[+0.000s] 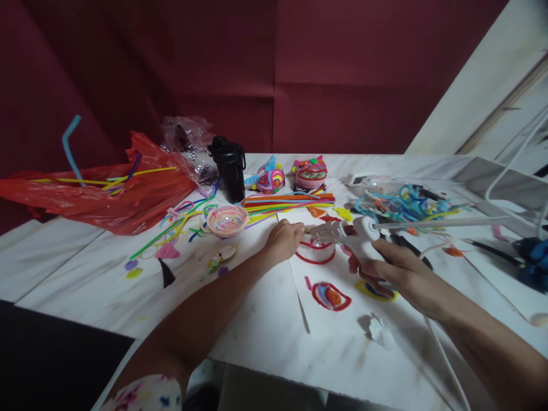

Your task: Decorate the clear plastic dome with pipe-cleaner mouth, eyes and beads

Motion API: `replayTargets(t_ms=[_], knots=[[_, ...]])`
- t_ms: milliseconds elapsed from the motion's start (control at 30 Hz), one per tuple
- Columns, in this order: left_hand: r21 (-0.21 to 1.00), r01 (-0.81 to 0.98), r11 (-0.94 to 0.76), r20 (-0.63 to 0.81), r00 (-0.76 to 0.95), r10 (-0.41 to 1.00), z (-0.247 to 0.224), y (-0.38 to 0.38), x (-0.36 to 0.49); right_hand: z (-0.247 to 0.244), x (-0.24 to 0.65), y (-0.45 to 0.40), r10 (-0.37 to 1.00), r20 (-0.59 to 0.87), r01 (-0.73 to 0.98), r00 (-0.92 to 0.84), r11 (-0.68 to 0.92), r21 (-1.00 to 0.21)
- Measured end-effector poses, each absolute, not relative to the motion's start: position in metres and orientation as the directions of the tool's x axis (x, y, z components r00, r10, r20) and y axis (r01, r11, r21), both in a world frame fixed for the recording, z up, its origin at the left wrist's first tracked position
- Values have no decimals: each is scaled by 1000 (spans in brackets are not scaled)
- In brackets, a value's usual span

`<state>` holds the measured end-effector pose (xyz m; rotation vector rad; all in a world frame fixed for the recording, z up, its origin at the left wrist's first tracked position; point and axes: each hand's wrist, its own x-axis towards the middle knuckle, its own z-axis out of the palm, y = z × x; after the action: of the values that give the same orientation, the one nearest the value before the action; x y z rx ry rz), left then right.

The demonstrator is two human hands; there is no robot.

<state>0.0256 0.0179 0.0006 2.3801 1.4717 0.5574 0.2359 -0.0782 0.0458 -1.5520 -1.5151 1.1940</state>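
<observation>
Closest in there's a crumpled white scrap (381, 331), then a white sheet (317, 326) with an eye-shaped piece (331, 297) on it — red outline, blue and orange filling, so I'd call that one pretty much done. Just past it a red outline (315, 260) looks less far along, though part of it is hidden. The glue gun (363, 237) is right above that one: right hand (396, 268) has its grip wrapped round it, nozzle aimed toward the left hand (283, 240). Left grip's fingers are bunched together near the tip — can't tell if they're pinching anything. Further back on the surface (257, 322) is a pinkish bowl (226, 221), can't make out any contents. The red bag (149, 205) has yellow and blue straws (145, 173) in it; the black bottle (231, 174) is lidded, so no clue inside. Two decorated figures (310, 174) behind look finished to me.
</observation>
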Motion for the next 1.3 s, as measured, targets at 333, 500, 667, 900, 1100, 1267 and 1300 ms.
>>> replayTargets(t_ms=[333, 500, 667, 900, 1100, 1267, 1300], knots=[[441, 774, -455, 174, 423, 889, -3, 21, 25, 51, 230, -81, 974, -180, 369, -136, -118, -922], [442, 776, -451, 165, 423, 891, -2, 20, 25, 48, 233, -80, 981, -168, 405, -99, -115, -907], [463, 774, -432, 179, 395, 901, -2, 18, 25, 46, 240, -80, 986, -149, 429, -73, -104, -897], [470, 770, -431, 188, 390, 901, -3, 18, 26, 48, 240, -82, 983, -176, 346, -48, -149, -926], [486, 774, -406, 179, 367, 913, -1, 17, 26, 47, 242, -80, 981, -181, 336, -65, -150, -930], [491, 778, -391, 175, 352, 920, -1, 16, 26, 41, 245, -82, 986, -152, 278, -64, -129, -952], [494, 779, -387, 174, 348, 921, -1, 16, 26, 39, 246, -82, 988, -145, 264, -61, -124, -957]])
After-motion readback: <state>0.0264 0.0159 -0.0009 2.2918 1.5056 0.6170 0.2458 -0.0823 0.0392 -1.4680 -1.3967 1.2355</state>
